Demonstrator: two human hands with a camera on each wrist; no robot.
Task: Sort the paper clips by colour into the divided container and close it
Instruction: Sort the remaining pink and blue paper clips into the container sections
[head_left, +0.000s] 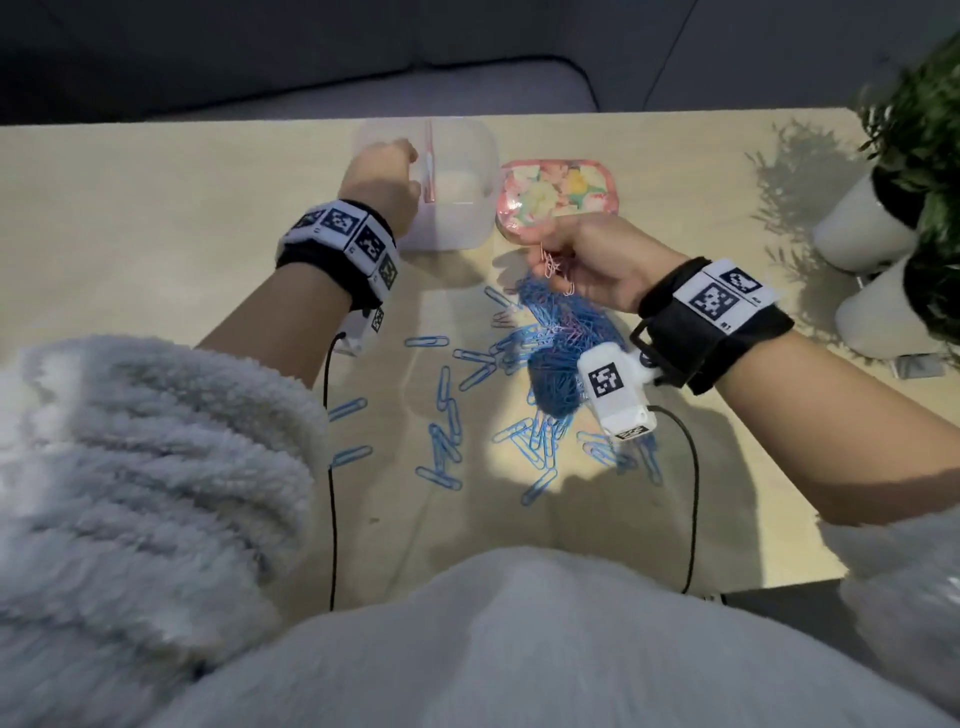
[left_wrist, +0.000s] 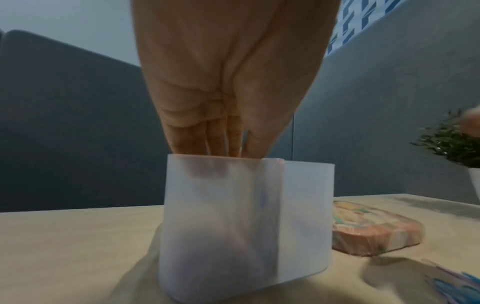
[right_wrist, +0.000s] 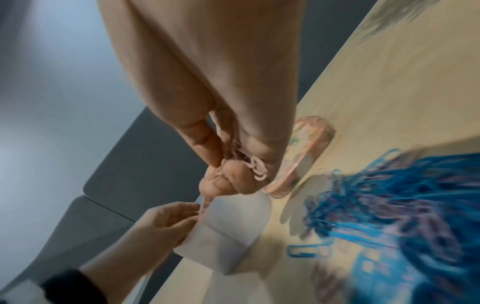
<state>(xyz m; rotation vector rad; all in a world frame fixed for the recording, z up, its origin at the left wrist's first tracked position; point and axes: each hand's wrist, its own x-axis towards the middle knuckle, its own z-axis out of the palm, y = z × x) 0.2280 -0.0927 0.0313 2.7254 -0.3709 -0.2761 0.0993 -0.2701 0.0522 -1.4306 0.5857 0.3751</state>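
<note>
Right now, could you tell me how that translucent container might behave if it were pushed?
The container looks thin-walled and nearly empty, so probably light and apt to slide. It stands fairly tall, so it might tip; the left hand at its rim likely steadies it.

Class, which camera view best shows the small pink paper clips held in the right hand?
The right wrist view: the small pink paper clips sit close up, pinched by the right hand. The head view shows them smaller, dangling above the blue pile. The left wrist view shows none of them, only a blurred bit of that hand at its right edge.
</note>
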